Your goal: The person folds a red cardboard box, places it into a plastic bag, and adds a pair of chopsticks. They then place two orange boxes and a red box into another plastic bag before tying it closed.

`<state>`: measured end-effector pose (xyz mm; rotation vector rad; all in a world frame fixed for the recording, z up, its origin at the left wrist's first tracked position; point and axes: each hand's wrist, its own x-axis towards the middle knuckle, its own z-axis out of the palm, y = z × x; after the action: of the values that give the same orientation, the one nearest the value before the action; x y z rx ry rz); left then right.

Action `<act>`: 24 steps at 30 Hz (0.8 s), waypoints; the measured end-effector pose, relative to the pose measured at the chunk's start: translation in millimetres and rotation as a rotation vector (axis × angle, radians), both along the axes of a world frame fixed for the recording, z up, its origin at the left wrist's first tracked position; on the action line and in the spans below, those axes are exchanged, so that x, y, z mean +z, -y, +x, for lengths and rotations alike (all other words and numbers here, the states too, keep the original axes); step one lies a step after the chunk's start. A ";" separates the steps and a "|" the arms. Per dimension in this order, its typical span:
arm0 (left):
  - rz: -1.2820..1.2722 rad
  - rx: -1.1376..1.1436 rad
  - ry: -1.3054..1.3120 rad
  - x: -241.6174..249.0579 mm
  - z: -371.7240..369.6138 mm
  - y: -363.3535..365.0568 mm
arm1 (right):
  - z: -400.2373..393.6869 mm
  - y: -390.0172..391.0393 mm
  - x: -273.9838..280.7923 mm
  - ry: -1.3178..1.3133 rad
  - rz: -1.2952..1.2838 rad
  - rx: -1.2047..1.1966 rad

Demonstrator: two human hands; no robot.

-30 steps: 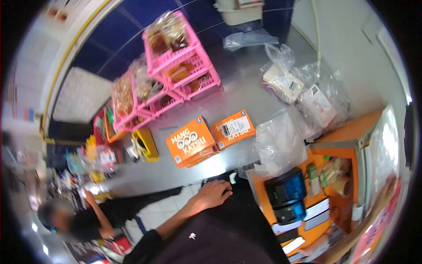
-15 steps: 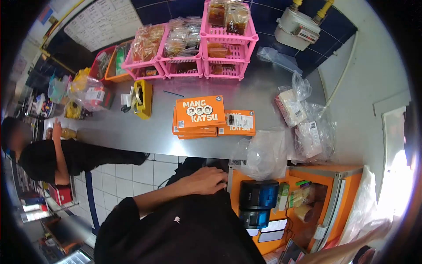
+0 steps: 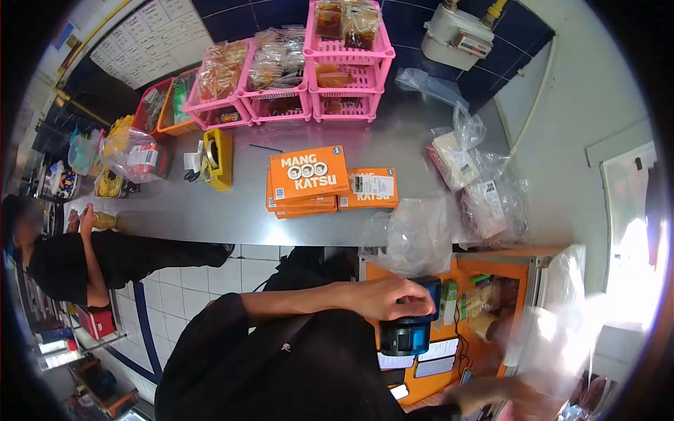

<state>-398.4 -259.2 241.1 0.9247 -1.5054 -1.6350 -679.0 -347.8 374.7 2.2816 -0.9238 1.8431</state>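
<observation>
My left hand (image 3: pixel 393 298) is over the black and blue device (image 3: pixel 406 337) in front of the orange cabinet, its fingers curled together with nothing visible in them. My right hand (image 3: pixel 537 398) is smeared by motion at the lower right, below a blurred white plastic bag (image 3: pixel 554 337); its fingers cannot be made out. On the metal counter (image 3: pixel 309 231) lie stacked orange boxes (image 3: pixel 309 173), with another orange box (image 3: pixel 368 198) beside them bearing a white label. A clear plastic bag (image 3: pixel 414 235) hangs at the counter's front edge.
Pink baskets (image 3: pixel 347 52) of sachets line the back. A yellow tape dispenser (image 3: pixel 219 160) stands left of the boxes, wrapped packages (image 3: pixel 484 207) lie right. Phones (image 3: pixel 435 358) rest on the orange surface. Another person (image 3: pixel 70 263) stands at far left.
My left hand has moved right, from my body's front to over the black device. The right hand has come into view at the lower right, and the white bag there has shifted and blurred.
</observation>
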 end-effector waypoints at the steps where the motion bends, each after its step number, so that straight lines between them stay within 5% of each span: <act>1: -0.003 -0.012 -0.003 -18.4 -12.7 -1.2 | 38.3 -29.1 -32.5 -0.098 0.082 0.132; 3: 0.227 0.291 -0.969 -70.4 -38.1 -12.3 | 100.8 -65.8 -72.4 -0.317 0.246 0.419; 4: 0.231 0.276 -0.962 -66.2 -30.4 -9.1 | 128.7 -78.9 -93.9 -0.364 0.357 0.547; 7: 0.323 0.248 -0.813 -45.6 9.2 1.4 | 155.0 -120.1 -147.4 -0.137 1.186 0.539; 9: 0.191 0.213 -0.163 -58.2 26.2 -16.2 | 153.1 -130.5 -170.1 -0.155 1.341 0.640; 11: 0.282 0.028 -0.173 -91.5 39.4 -46.6 | 145.2 -142.4 -180.7 -0.121 1.484 0.709; 13: 0.486 -0.174 0.262 -145.3 48.3 -76.4 | 128.5 -156.5 -186.4 -0.005 1.588 1.104; 15: -0.413 -0.279 0.606 -250.0 83.4 -140.8 | 100.2 -171.3 -204.3 0.224 1.718 0.857; 16: 0.321 -0.233 0.226 -183.2 63.2 -133.7 | 92.7 -185.7 -213.0 0.303 1.560 0.454; 17: 0.988 0.112 -0.157 -111.2 39.6 -124.3 | 86.2 -205.1 -227.8 0.370 1.408 0.034; 18: 1.000 -0.077 -0.088 -110.4 34.3 -131.8 | 82.1 -227.0 -266.4 0.083 1.208 -0.183; 19: 0.813 -0.046 -0.002 -113.1 42.5 -149.4 | 83.9 -260.4 -302.1 0.158 1.197 -0.321; 21: 0.579 -0.023 0.084 -110.3 53.0 -152.3 | 120.1 -292.0 -351.5 0.378 1.463 -0.200; 23: 0.924 0.260 -0.017 -112.0 35.8 -157.8 | 110.2 -310.5 -335.2 0.411 1.916 -0.045; 24: 0.856 0.289 -0.198 -154.4 39.5 -165.9 | 104.1 -320.1 -345.5 0.372 1.996 0.158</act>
<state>-358.9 -93.3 86.7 1.2889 -0.4647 -2.0858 -574.9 -27.6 29.3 2.2039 -3.9354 1.1629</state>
